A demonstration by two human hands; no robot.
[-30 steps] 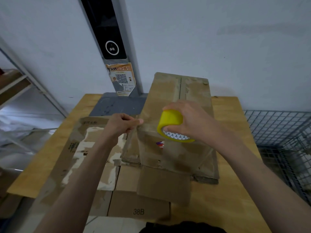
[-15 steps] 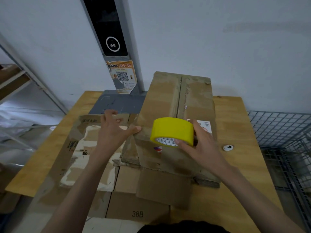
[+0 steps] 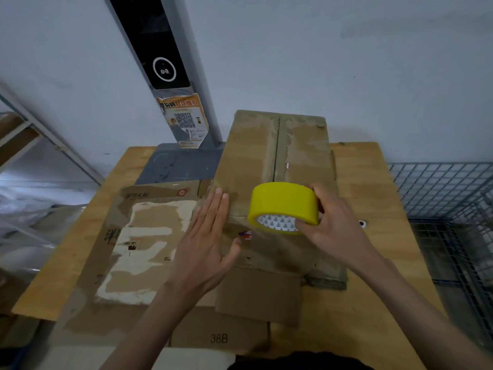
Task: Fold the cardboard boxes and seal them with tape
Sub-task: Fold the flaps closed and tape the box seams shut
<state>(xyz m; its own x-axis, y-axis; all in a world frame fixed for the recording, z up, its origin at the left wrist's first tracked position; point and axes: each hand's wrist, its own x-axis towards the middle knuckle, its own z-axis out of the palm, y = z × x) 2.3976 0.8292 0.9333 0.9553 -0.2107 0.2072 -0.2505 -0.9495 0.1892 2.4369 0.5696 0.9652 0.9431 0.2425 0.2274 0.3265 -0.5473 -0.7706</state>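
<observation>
The right hand (image 3: pixel 333 231) gripped the tape roll (image 3: pixel 284 206) over the folded box (image 3: pixel 274 188). The left hand (image 3: pixel 205 244) lay flat, fingers straight, at its 9 o'clock edge. The box seam ran 12-to-6 on the counter (image 3: pixel 373 303).

"38B" is printed in dark characters on the flattened cardboard flap (image 3: pixel 218 335) at the lower centre of the frame. An orange-and-white sticker (image 3: pixel 184 120) on the grey post, upper centre, carries a QR code and Chinese characters too small to read surely.
</observation>
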